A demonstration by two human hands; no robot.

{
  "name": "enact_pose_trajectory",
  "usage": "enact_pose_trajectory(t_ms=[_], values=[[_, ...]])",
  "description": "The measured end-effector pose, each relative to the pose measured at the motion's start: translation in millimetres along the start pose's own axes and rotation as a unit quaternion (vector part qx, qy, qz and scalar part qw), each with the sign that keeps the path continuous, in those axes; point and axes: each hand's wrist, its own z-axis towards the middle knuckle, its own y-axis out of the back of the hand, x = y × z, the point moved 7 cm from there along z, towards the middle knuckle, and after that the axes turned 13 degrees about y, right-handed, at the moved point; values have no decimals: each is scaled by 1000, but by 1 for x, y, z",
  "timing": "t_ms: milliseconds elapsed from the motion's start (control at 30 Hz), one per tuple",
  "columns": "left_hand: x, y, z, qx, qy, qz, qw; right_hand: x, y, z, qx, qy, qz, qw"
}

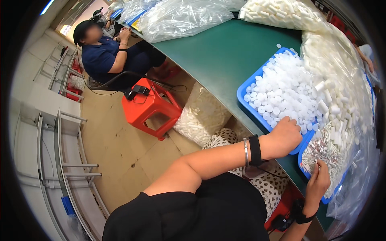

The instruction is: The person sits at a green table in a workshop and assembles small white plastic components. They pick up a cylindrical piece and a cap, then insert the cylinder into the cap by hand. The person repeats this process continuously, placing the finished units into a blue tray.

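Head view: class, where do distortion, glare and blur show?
In the head view, the metal rack bows near the dark rim; the clear plastic bag catches glare; blur covers part of the seated person's head; the white discs look pale, with little contrast.

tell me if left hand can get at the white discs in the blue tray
Likely yes: the left hand is over the near end of the blue tray, close to the white discs, nothing covering them there.

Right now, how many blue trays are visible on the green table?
2 clearly: one blue tray with white discs, at the left hand; a second tray with thin pieces, at the right hand. A blue edge behind the plastic bag may be another.
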Motion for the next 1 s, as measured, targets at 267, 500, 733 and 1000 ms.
enact_pose_trajectory(t_ms=[267,500,733,1000], values=[[1,-6,5,39,-2,-57,998,-19,9,-9,-85,-123,95,984],[14,9,2,-74,69,-272,957,-20,19,-9,-110,-87,86,986],[7,-10,-6,159,262,-740,599,-1,32,-8,-97,-51,61,992],[-31,-39,-53,224,264,-900,265,41,31,8,-81,35,103,991]])
